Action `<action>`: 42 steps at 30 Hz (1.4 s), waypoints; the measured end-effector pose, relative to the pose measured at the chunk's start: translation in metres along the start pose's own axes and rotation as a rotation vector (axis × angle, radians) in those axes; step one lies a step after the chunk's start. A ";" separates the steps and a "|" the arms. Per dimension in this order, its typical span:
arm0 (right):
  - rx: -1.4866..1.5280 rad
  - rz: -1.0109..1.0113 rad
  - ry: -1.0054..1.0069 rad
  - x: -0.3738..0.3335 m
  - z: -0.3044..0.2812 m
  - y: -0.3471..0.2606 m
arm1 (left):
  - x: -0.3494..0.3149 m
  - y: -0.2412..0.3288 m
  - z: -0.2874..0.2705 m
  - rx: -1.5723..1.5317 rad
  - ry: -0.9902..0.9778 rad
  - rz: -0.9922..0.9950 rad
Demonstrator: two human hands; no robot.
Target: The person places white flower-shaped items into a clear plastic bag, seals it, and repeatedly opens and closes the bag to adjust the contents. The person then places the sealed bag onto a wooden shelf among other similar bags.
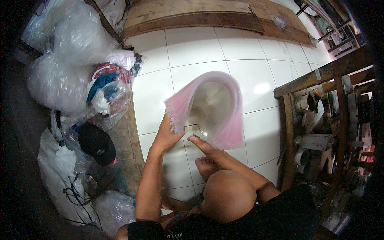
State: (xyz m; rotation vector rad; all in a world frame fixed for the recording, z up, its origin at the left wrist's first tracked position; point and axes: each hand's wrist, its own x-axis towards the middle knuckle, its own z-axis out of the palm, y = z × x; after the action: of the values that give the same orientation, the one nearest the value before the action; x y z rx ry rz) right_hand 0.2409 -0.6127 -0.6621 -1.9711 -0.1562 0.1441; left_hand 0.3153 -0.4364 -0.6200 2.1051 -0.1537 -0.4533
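A thick stack of thin, translucent pink plastic sheets [236, 108] is bent into an arch above the tiled floor. Its left end has a ragged edge, and my left hand [167, 135] is closed around it, most of the fingers hidden behind the sheets. The right end fans out near my knee. There my right hand [208, 149] grips the stack from the near side, its thumb showing on the inner side and its fingers hidden beneath. A bare foot [206, 166] and a bent knee [229, 196] of mine are just below the hands.
Clear plastic bags [78, 36] and bundled cloth [106, 86] are piled at the left, with a black cap [97, 144] and black cords [76, 196] nearer. Wooden boards [192, 20] lie at the back. A wooden rack [288, 132] with assorted items stands at the right.
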 end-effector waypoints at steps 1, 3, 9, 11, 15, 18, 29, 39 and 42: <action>-0.004 0.003 -0.007 -0.002 0.001 0.002 | 0.001 -0.002 0.002 0.019 0.022 0.012; -0.021 0.009 -0.014 -0.007 0.001 0.006 | 0.009 -0.004 0.010 -0.016 0.089 0.064; -0.138 0.003 0.010 -0.010 0.011 0.020 | 0.034 -0.031 0.045 0.052 0.291 0.298; -0.274 0.013 0.090 -0.014 0.015 0.032 | 0.037 -0.024 0.057 0.010 0.352 0.291; -0.529 0.060 0.426 -0.025 0.007 0.050 | 0.032 -0.013 0.060 0.127 0.402 0.372; -0.294 -0.002 0.639 -0.022 -0.008 0.033 | 0.037 -0.020 0.058 0.081 0.502 0.360; 0.040 -0.023 0.225 0.071 -0.178 0.004 | 0.014 0.009 0.049 -0.428 0.250 -0.131; -0.281 0.351 -0.454 0.167 -0.185 0.127 | 0.013 -0.020 0.179 -1.127 0.171 -0.786; -0.320 0.410 -0.371 0.162 -0.174 0.132 | 0.011 -0.023 0.180 -1.090 0.158 -0.838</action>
State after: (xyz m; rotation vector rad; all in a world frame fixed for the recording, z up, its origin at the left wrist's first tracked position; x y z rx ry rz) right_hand 0.4361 -0.7931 -0.7192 -2.2591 -0.0117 0.7959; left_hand 0.2556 -0.5690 -0.7299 1.0195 0.9064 -0.6476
